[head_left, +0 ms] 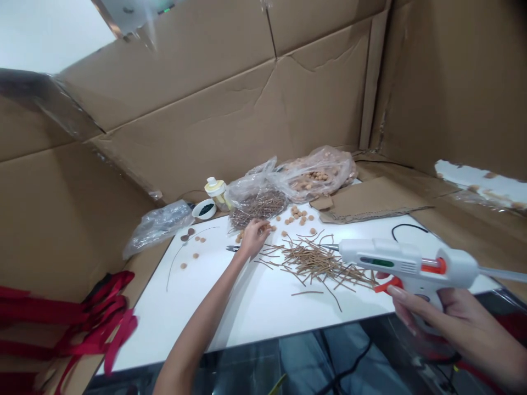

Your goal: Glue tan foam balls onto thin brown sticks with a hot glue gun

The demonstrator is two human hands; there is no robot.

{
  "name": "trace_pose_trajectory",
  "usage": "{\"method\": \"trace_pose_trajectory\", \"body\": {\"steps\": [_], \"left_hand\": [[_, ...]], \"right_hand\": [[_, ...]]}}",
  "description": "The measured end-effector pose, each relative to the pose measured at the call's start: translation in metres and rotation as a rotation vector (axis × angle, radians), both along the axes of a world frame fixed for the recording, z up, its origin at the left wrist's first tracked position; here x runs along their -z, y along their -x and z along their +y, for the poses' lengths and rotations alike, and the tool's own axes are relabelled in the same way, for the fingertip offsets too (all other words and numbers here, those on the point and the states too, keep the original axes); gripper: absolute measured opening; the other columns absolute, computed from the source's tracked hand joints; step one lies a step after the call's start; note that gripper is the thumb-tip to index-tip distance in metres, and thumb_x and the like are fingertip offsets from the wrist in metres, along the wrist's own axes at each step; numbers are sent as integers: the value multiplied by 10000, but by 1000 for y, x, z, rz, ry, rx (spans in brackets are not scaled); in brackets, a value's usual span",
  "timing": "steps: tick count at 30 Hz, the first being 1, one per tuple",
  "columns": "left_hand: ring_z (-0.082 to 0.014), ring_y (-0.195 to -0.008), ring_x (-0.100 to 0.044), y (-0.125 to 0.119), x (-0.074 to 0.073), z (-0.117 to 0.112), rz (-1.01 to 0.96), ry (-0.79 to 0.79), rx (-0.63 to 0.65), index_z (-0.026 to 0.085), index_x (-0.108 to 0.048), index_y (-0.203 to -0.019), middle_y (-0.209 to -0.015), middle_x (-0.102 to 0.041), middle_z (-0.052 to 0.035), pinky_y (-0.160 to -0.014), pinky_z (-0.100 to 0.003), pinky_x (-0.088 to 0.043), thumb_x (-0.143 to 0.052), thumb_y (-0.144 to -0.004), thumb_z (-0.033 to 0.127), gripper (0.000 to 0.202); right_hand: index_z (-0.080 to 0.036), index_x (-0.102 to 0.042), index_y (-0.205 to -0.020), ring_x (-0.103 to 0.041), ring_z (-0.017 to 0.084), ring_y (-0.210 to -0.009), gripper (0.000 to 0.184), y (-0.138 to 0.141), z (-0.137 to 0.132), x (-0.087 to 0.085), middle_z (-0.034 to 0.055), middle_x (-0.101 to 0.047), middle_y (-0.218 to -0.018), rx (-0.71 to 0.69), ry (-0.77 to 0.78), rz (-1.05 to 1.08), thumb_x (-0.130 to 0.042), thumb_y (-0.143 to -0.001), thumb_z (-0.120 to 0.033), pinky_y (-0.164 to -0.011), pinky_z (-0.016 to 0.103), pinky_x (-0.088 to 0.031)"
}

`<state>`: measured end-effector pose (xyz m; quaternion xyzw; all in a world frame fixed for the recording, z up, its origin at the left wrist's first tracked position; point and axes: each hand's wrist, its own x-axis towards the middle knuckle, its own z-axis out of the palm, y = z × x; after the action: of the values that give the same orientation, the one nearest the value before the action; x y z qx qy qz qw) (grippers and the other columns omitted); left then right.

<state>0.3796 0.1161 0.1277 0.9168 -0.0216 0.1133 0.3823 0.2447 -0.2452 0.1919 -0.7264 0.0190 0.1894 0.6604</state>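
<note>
My left hand [254,238] reaches over a white board [263,312], its fingertips among small tan balls [297,217]; whether they pinch one is hard to tell. Just behind it lies a clear bag of thin brown sticks [257,202]. A small black-handled cutter [233,248] pokes out beside that hand. My right hand [461,323] is shut around the handle of a white hot glue gun [405,263] with an orange trigger. The gun's nozzle points left, above a loose pile of brown sticks [317,263].
A clear bag of tan balls [313,175] and a white-and-yellow bottle [216,193] stand at the board's back edge. A small dish of dark material [205,208] sits nearby. Red straps [82,323] lie left. Cardboard walls [214,120] surround the board.
</note>
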Motion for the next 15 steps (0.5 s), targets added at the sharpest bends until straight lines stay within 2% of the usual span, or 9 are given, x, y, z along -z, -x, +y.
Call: {"method": "trace_pose_trajectory", "body": {"steps": [4,6,8,11,13,15], "left_hand": [[-223,-946,-542,-11,5,-3,-21,-25,38,167,-742,-873,-906,-601,-69,-957,-380,-391,-730,-697,211,181],[-229,-953,-540,-14,5,-7,-47,11,25,154,-736,-792,-884,-600,-74,-961,-389,-393,-725,-700,210,108],[-237,-962,-540,-12,1,-13,-89,79,-14,136,-723,-780,-917,-610,-96,-929,-391,-417,-712,-720,256,134],[-219,-891,-580,1,-15,-25,-122,234,-30,111,-705,-860,-934,-644,-122,-813,-357,-477,-677,-758,388,297],[-186,-779,-608,18,-31,-37,-107,342,12,106,-690,-936,-883,-674,-113,-720,-322,-501,-664,-756,468,406],[-157,-687,-608,39,-49,-52,-89,434,62,126,-686,-980,-813,-690,-83,-635,-283,-501,-715,-698,502,471]], "right_hand": [[-190,-509,-497,-331,91,-455,539,0,4,0,-13,-408,-489,12,36,-61,-645,-675,-681,-368,198,-297],[-191,-520,-514,-346,96,-454,536,0,3,3,-13,-422,-490,17,38,-76,-637,-678,-688,-373,201,-314],[-189,-527,-528,-353,95,-458,527,1,2,5,-13,-429,-496,32,33,-58,-642,-683,-680,-375,197,-316],[-180,-531,-546,-363,89,-491,525,2,0,3,-7,-458,-546,87,0,-14,-671,-667,-671,-375,178,-302],[-181,-541,-552,-386,92,-508,533,1,0,-1,-3,-471,-568,119,-11,-7,-687,-631,-687,-387,176,-330],[-190,-542,-549,-419,102,-509,536,1,1,-7,-4,-474,-568,120,6,-38,-687,-611,-702,-408,188,-372]]}}
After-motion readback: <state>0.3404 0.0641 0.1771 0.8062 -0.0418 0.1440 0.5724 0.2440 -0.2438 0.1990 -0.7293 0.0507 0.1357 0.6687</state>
